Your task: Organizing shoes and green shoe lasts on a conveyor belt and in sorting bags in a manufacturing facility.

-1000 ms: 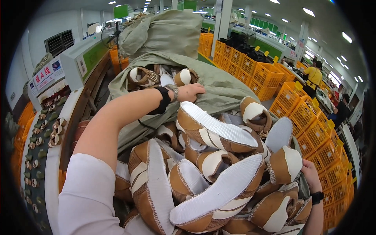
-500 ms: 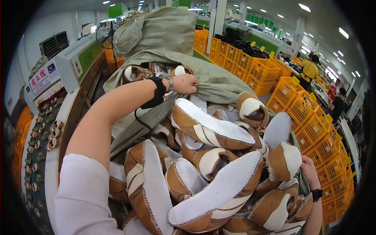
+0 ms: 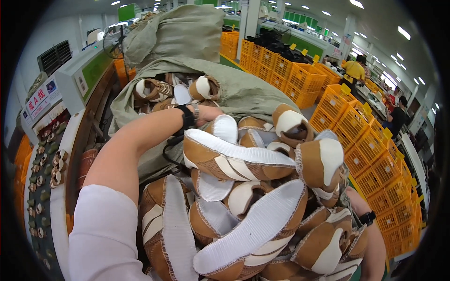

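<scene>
From afar I see tan shoes [image 3: 255,229], white-striped with ribbed white beneath, a plain grey-green sack [image 3: 251,86] and orange lattice crates [image 3: 370,161].

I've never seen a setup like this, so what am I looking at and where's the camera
There's no robot; these are a person's bare hands. The view comes from the left of two fisheye cameras worn on the head, so straight edges bend. In front lies a heap of brown and white shoe uppers; beyond it, a greenish cloth sack holds more. The left hand is at the heap's far edge, near the cloth; the right hand is at the heap's right side. Shoes hide most of their fingers, so I can't tell what either holds. Orange crates stand to the right.
</scene>
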`<control>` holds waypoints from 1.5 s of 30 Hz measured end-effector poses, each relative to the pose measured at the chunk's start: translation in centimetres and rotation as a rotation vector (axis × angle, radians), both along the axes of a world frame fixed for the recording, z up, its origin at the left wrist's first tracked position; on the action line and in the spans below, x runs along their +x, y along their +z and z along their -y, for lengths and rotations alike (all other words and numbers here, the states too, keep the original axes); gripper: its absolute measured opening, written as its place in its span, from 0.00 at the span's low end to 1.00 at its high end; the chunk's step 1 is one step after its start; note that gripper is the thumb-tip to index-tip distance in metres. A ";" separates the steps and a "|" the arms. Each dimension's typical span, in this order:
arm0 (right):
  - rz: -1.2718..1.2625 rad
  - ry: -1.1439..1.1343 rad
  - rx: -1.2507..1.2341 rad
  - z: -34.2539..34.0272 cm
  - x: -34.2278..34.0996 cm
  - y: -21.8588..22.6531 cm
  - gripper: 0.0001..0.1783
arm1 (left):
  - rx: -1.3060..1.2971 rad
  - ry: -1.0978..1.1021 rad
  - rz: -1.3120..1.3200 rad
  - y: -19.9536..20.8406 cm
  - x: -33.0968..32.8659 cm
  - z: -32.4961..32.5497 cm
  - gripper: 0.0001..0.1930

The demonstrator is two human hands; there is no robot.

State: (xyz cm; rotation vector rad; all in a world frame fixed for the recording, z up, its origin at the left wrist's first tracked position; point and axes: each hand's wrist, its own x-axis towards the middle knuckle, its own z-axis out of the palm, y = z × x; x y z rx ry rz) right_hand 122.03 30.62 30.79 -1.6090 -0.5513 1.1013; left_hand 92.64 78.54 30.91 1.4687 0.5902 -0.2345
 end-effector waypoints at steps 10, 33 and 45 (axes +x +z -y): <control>0.113 -0.181 0.118 7.0 -7.2 5.5 0.13 | 0.398 -0.017 0.038 2.7 -11.6 1.0 0.19; 1.118 -0.359 -0.088 17.1 -49.5 4.9 0.14 | -0.289 0.373 0.407 -5.2 -28.8 13.1 0.12; 1.392 0.050 0.013 11.6 -52.4 -0.9 0.11 | 0.327 0.384 0.390 -10.9 -32.3 17.6 0.03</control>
